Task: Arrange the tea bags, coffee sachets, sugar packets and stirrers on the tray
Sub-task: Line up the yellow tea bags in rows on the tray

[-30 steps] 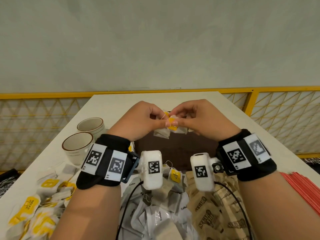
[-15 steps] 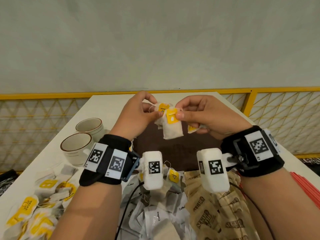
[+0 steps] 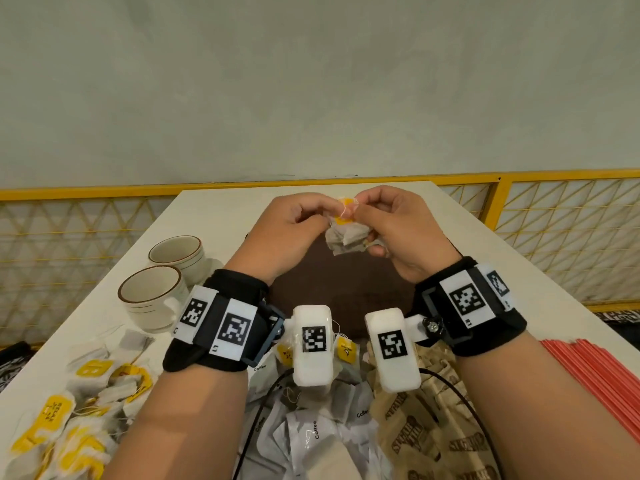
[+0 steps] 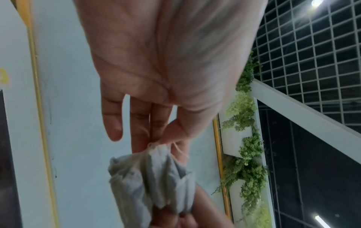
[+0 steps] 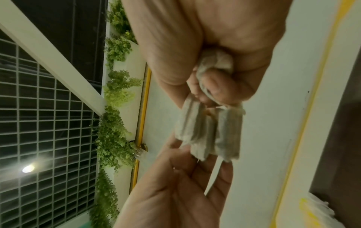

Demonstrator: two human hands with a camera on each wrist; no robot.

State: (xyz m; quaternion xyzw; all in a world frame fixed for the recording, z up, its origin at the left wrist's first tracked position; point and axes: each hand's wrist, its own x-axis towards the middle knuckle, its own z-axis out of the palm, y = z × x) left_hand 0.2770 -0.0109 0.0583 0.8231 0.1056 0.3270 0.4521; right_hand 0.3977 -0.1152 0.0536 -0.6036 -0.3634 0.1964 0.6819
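Observation:
Both hands are raised above the dark brown tray (image 3: 304, 292) and meet over a small bunch of tea bags (image 3: 348, 239) with yellow tags. My left hand (image 3: 329, 211) pinches the top of the bunch by thumb and fingertip; the bags (image 4: 152, 183) hang below that pinch. My right hand (image 3: 360, 216) pinches the yellow tag and curls its lower fingers round the tea bags (image 5: 210, 131). Loose tea bags (image 3: 65, 410) lie at the near left, white coffee sachets (image 3: 311, 434) in the near middle, brown sugar packets (image 3: 426, 427) beside them, and red stirrers (image 3: 602, 386) at the near right.
Two cream cups with brown rims (image 3: 152, 296) (image 3: 176, 251) stand on the white table (image 3: 221, 209) left of the tray. A yellow lattice railing (image 3: 568, 237) runs behind and to the right of the table.
The hands have risen and closed together again. The tea bags, held apart half a second ago, now hang gathered in one bunch between both hands.

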